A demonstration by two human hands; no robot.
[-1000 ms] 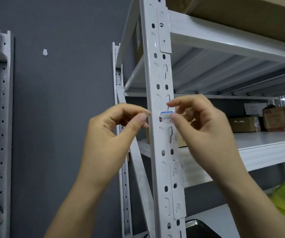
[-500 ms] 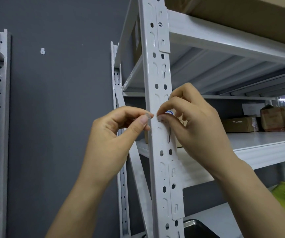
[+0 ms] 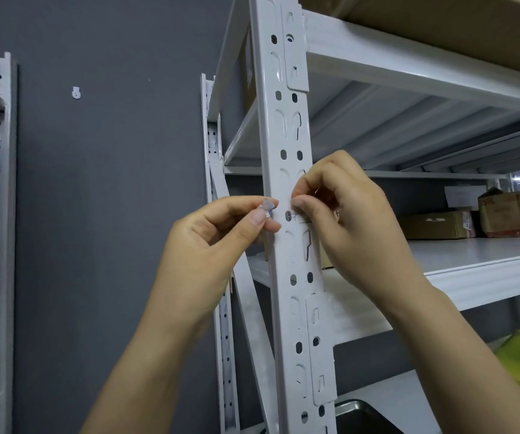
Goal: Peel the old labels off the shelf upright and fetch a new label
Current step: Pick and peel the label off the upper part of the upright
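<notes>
no legible print on label [image 3: 296, 216] or boxes [image 3: 437, 226]

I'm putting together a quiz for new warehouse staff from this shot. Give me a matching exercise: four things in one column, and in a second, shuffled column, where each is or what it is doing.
Things
1. left hand
2. right hand
3. wall hook
4. cardboard box

Places or states
A. sits on the shelf, far right
B. fixed to the grey wall
C. pinches the old label on the upright
D. holds a peeled scrap beside the upright

Pairs: 1-D, 2-C, 3-B, 4-A
</notes>
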